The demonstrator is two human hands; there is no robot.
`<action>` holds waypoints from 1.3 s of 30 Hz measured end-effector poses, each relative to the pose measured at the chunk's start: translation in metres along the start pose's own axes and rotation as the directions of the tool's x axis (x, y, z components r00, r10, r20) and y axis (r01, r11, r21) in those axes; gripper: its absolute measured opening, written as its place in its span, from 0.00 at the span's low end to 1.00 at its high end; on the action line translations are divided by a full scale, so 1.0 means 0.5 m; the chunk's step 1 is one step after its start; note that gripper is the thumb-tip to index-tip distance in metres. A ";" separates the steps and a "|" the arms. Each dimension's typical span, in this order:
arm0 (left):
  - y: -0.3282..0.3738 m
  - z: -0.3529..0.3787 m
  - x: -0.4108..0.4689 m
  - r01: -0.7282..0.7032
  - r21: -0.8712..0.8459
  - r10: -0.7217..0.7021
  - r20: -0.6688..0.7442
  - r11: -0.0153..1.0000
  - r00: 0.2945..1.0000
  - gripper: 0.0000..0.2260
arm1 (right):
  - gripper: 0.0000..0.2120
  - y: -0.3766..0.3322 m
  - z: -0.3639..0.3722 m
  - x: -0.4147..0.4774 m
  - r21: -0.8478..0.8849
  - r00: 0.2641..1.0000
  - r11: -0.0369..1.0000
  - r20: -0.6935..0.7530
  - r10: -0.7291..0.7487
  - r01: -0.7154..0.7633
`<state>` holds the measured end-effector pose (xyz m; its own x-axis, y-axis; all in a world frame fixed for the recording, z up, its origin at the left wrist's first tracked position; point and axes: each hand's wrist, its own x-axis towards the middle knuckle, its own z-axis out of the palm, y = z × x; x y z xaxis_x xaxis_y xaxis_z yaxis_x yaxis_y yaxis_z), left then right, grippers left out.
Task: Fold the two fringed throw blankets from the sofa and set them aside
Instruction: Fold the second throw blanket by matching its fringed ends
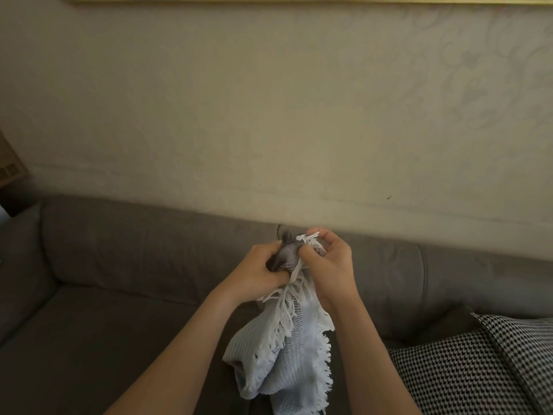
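I see the blanket (287,348) hanging at centre, above the seat of the sofa (119,295). Its top edge is gathered between my left hand (254,274) and right hand (329,265), side by side. Cushions (466,369) lie on the seat at right. The wall (269,115) stands behind the backrest.

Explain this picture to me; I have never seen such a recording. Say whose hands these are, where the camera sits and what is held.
No machine here: a person wears one camera on the head, looking forward and down, so you see their own arms. The left hand and right hand both grip the bunched top of a pale fringed blanket, which hangs down over the grey sofa. A black-and-white cushion lies on the sofa at the right. Behind is a wall.
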<state>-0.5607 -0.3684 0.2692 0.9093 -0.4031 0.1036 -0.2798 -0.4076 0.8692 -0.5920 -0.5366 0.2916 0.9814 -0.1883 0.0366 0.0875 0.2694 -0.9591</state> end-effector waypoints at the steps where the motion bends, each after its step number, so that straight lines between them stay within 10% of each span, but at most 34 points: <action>1: 0.003 -0.005 0.003 0.011 -0.011 -0.011 0.013 1.000 1.000 0.16 | 0.12 -0.007 -0.001 0.003 0.025 1.000 1.000 0.003 -0.001 0.000; 15: -0.019 0.009 0.007 0.021 0.021 -0.022 0.029 1.000 0.999 0.06 | 0.16 -0.077 -0.011 0.036 0.352 0.997 0.935 0.042 -0.062 0.043; 19: -0.029 -0.003 0.022 -0.014 -0.046 0.006 -0.163 0.999 0.987 0.10 | 0.14 -0.087 -0.022 0.046 -0.017 0.963 0.974 -0.149 -0.225 0.225; 24: 0.018 -0.050 0.043 -0.080 0.024 0.083 -0.269 0.997 0.960 0.11 | 0.22 -0.095 -0.029 0.047 -0.541 0.825 0.759 -0.192 -0.531 0.363; 32: 0.062 -0.093 0.068 -0.083 0.086 0.096 -0.157 0.993 0.983 0.22 | 0.22 -0.132 0.019 0.078 -0.536 0.708 0.690 -0.221 -0.671 0.487; 39: 0.086 -0.098 0.079 -0.160 0.324 0.315 -0.514 0.932 0.798 0.20 | 0.27 -0.162 0.040 0.093 -0.554 0.695 0.602 -0.058 -0.717 0.575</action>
<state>-0.5217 -0.3617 0.3345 0.7955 -0.0294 0.6052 -0.5062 -0.5813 0.6371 -0.5503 -0.5482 0.3765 0.6091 -0.3786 0.6969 0.5227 -0.4693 -0.7117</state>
